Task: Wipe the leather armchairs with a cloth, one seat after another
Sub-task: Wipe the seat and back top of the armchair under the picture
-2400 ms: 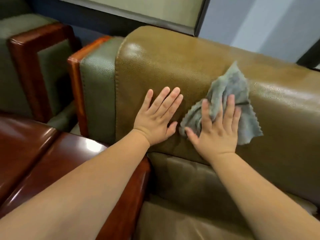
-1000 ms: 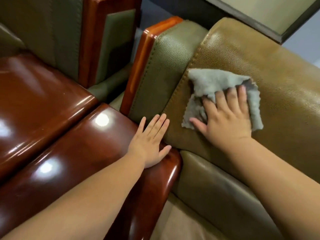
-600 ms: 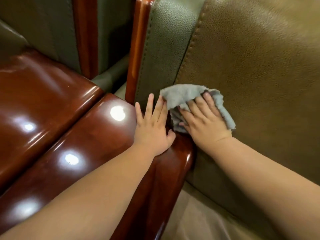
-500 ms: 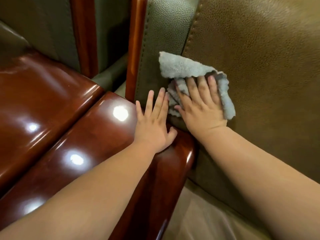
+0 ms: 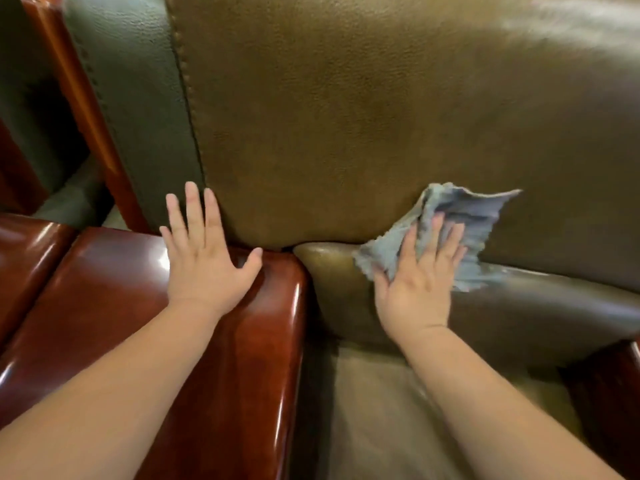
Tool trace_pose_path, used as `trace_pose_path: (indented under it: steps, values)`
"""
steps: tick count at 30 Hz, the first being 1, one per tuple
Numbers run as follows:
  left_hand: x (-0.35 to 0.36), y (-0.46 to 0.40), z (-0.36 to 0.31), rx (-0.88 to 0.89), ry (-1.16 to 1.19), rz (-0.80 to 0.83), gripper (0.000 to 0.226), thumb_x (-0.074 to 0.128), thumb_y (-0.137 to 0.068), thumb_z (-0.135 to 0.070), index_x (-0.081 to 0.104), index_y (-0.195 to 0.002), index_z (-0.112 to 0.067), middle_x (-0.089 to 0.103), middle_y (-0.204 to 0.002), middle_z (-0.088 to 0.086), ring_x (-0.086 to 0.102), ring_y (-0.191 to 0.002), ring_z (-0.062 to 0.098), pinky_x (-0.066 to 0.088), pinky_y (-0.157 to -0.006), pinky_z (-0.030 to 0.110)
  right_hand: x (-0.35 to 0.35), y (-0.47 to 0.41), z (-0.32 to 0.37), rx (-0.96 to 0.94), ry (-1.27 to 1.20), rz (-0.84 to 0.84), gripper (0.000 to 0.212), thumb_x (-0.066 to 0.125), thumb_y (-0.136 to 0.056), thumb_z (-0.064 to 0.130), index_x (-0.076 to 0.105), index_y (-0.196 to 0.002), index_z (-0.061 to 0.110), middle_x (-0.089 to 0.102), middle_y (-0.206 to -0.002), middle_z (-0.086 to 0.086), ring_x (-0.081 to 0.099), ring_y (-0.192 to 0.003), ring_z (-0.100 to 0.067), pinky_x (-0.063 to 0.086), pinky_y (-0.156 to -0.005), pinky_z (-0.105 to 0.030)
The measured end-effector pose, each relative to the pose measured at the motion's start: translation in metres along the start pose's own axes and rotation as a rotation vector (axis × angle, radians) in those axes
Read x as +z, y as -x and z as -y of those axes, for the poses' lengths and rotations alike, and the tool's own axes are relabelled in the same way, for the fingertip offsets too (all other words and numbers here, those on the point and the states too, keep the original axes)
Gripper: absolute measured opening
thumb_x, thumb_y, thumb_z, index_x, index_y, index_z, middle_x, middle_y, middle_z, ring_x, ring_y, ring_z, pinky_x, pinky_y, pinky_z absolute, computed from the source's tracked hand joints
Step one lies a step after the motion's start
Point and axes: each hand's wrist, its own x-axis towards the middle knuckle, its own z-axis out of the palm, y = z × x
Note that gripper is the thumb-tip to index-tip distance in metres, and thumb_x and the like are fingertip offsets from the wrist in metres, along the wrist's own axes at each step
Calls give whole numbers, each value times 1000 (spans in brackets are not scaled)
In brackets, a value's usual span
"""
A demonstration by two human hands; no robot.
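Observation:
An olive-brown leather armchair fills the view, its backrest (image 5: 363, 116) upright in front of me and its seat cushion (image 5: 374, 420) below. My right hand (image 5: 417, 285) lies flat with straight fingers on a crumpled grey cloth (image 5: 460, 216), pressing it against the bottom of the backrest where it meets the lower cushion roll (image 5: 554, 306). My left hand (image 5: 204, 258) rests flat, fingers spread, on the glossy red-brown wooden armrest (image 5: 225, 358) at the chair's left side.
A second armchair stands to the left, with its own polished wooden armrest (image 5: 24, 254) beside mine and a wooden frame post (image 5: 86, 112) behind. The right armrest (image 5: 620, 393) shows at the right edge.
My right hand has slid the cloth right and down, from the backrest's left edge to its bottom seam. My left hand stays on the armrest. The view has dropped lower.

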Motion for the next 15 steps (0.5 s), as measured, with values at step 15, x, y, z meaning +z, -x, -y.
trace_pose_path:
  steps: [15]
  values:
    - [49, 30, -148, 794, -261, -43, 99, 56, -85, -68, 17, -167, -28, 7, -175, 2, 1, -158, 33, -14, -122, 65, 22, 58, -96, 575, -269, 168, 86, 22, -99, 61, 6, -164, 7, 3, -171, -18, -10, -157, -40, -5, -126, -61]
